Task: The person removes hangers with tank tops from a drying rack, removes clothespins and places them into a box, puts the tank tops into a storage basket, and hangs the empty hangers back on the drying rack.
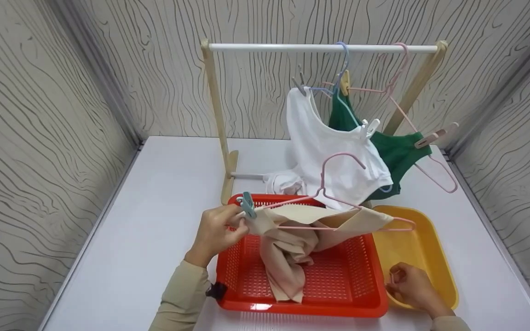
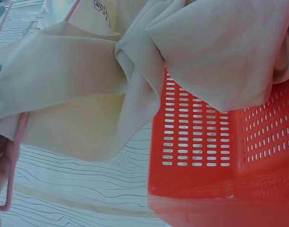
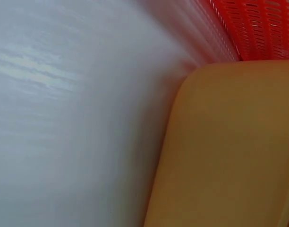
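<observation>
A beige garment (image 1: 288, 262) hangs from a pink hanger (image 1: 322, 184) over the red basket (image 1: 302, 310), its lower part bunched and dangling inside. A teal clothespin (image 1: 248, 204) sits on its left shoulder. My left hand (image 1: 221, 230) pinches that shoulder at the hanger's end, just below the clothespin. In the left wrist view, the twisted beige cloth (image 2: 196, 52) fills the top and the fingers (image 2: 0, 170) show at the edge. My right hand (image 1: 410, 285) is at the near end of the yellow basin (image 1: 430, 230), its curled fingers around a small pale pink thing, mostly hidden.
Behind the basket stands a rack with a white rail (image 1: 274, 47). A white top (image 1: 325, 142) on a blue hanger and a green garment (image 1: 394, 151) on another pink hanger hang from it, held with clothespins. White fabric (image 1: 285, 183) lies beneath. Patterned walls surround the white table (image 1: 154, 193).
</observation>
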Demonstrator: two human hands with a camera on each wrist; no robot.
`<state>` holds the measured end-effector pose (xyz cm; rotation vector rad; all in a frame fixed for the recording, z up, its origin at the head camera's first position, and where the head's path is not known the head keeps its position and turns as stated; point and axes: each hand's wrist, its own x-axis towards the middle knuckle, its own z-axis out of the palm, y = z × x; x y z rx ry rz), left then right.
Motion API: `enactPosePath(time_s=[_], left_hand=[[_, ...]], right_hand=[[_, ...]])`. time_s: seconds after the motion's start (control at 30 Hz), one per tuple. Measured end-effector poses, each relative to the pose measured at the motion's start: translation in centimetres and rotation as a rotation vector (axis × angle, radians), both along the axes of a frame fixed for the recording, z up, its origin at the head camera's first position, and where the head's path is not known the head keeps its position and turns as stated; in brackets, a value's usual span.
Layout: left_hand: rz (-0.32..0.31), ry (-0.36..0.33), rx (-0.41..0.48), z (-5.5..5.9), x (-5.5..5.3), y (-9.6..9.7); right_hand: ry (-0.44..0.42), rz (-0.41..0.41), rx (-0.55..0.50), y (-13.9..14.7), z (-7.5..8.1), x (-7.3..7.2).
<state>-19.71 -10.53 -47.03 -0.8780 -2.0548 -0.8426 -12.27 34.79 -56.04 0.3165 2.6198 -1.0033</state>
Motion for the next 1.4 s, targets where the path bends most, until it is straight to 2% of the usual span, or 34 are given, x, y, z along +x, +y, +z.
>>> enactPosePath(time_s=[0.27,0.57,1.0,1.23,1.4], left_hand=[[-0.004,0.01,-0.001,0.0,-0.1,0.1],[-0.003,-0.002,-0.003,0.0,0.0,0.1],[0.001,-0.003,-0.006,0.0,0.0,0.2],[0.002,-0.005,-0.011,0.0,0.1,0.2],[-0.001,-0.003,-0.012,-0.1,0.1,0.2]], right_hand=[[-0.008,0.032,0.015,0.3,1.3,0.0],[0.062,0.039,0.08,0.1,4.0,0.2],[0.3,0.072,0.125,-2.5,8.4,1.2],[0.333,0.112,0.13,-4.6,10.8,1.9],[0.372,0.171,0.092,-6.6,12.5,2.1]])
